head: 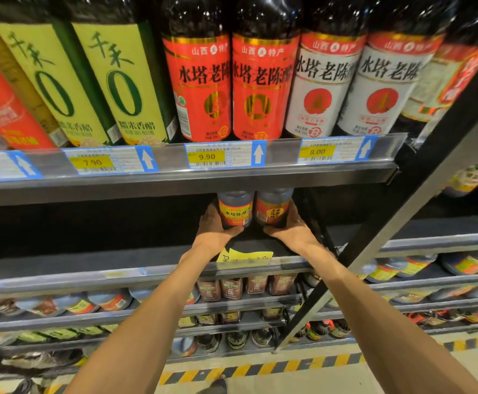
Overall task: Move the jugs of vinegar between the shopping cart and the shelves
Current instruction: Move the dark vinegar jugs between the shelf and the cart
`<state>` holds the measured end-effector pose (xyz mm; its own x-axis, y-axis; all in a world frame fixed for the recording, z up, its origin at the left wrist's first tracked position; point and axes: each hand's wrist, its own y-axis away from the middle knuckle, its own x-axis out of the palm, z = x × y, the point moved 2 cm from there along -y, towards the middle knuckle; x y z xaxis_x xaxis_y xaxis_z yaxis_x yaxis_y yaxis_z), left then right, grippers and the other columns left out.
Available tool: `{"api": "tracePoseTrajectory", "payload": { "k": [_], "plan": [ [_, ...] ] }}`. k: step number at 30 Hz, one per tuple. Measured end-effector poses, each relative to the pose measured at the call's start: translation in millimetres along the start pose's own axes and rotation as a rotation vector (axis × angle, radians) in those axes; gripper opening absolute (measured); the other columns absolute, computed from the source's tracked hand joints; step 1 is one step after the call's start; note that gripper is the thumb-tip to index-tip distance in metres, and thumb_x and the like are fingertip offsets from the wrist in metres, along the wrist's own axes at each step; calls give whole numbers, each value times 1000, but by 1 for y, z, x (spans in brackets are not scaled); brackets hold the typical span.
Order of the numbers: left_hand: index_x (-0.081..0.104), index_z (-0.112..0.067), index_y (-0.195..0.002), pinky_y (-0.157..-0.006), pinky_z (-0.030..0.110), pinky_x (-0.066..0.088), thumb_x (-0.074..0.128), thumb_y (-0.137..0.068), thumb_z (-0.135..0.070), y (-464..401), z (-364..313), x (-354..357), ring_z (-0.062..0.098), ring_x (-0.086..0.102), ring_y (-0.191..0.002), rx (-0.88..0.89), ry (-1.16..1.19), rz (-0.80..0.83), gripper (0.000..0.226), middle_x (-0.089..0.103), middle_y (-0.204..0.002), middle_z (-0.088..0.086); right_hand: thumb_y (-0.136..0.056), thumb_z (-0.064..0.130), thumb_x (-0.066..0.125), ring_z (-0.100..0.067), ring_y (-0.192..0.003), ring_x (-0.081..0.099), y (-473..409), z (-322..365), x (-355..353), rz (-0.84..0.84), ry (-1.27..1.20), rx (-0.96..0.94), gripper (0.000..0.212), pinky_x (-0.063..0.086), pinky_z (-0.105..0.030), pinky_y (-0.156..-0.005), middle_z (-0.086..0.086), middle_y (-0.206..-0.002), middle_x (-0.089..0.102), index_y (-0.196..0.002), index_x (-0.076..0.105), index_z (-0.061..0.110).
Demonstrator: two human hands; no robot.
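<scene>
Two dark vinegar jugs stand side by side deep on the mostly bare middle shelf [118, 268]. The left jug [236, 209] has a red and yellow label facing me; the right jug [273, 207] shows its label's side with a barcode. My left hand [216, 226] cups the left jug's left side, thumb curled under its front. My right hand [289, 226] wraps the right jug's right side in the same way. Both arms reach in over the shelf's front rail. The shopping cart is out of view.
The shelf above [175, 169] holds rows of tall vinegar bottles with price tags 7.90, 9.90 and 8.00. A yellow handwritten note [245, 258] hangs on the middle shelf's rail. A black upright post [402, 194] runs diagonally on the right. Lower shelves carry several small bottles; hazard-striped floor lies below.
</scene>
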<state>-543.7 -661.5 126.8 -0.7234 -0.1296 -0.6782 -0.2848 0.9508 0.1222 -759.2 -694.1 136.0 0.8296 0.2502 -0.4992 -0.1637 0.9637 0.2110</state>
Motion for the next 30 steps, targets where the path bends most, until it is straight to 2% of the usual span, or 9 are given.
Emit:
{"api": "tracePoseTrajectory", "payload": {
  "k": [2,4,7,10,13,17,20,25,30],
  "plan": [
    [30,-14,-153,-112,45,43,85,-78,-40,8,1,-6,28,48,-137,-2,36,-14,96,48,-149,9,-81,28,85,-26,-147,40,2,-1,-2,6,47,35,115,35,-35,-118,-7,-161,39,-164,6,18],
    [23,-13,-157,-111,43,44,80,-84,-40,23,5,-11,28,49,-136,-6,42,-58,96,48,-149,9,-83,28,84,-27,-148,37,8,-3,-4,0,103,49,115,34,-37,-119,-8,-163,34,-164,3,17],
    [36,-6,-152,-102,41,48,71,-92,-43,46,15,-21,28,54,-130,-28,-13,-151,79,51,-148,7,-85,28,83,-32,-147,38,17,-5,-7,-43,160,58,111,36,-40,-116,-11,-162,37,-164,6,18],
    [44,-9,-147,-103,45,47,62,-98,-43,74,23,-31,27,51,-131,-37,-80,-215,62,51,-146,7,-84,38,82,-39,-136,48,26,-4,-10,-95,255,57,98,45,-48,-109,-16,-153,46,-160,24,17],
    [41,-16,-150,-110,46,43,59,-101,-35,101,27,-40,25,48,-135,48,-132,-279,55,50,-146,6,-86,40,79,-39,-124,54,40,7,-12,-173,298,-2,70,48,-47,-101,-18,-138,53,-139,47,7],
    [42,-20,-150,-112,46,42,62,-99,-36,134,37,-56,23,45,-137,106,-200,-335,58,49,-149,4,-88,40,77,-36,-109,58,74,35,3,-229,441,-232,49,50,-45,-84,-16,-113,59,-113,54,6],
    [42,-18,-150,-113,43,41,64,-97,-37,159,49,-72,23,46,-137,148,-315,-394,61,50,-148,4,-87,39,78,-32,-108,57,99,60,31,-191,542,-432,50,52,-47,-84,-12,-114,59,-119,52,12],
    [41,-18,-150,-113,45,37,62,-96,-45,213,93,-117,24,44,-138,95,-435,-468,63,48,-148,2,-87,33,80,-34,-135,49,144,101,104,-5,710,-725,81,46,-47,-105,-13,-146,52,-154,41,11],
    [40,-18,-152,-117,43,34,62,-96,-47,292,172,-176,23,38,-145,-24,-487,-536,66,42,-154,2,-86,30,81,-34,-138,48,208,140,197,127,765,-909,82,42,-43,-111,-15,-150,51,-154,41,7]
  ]
}}
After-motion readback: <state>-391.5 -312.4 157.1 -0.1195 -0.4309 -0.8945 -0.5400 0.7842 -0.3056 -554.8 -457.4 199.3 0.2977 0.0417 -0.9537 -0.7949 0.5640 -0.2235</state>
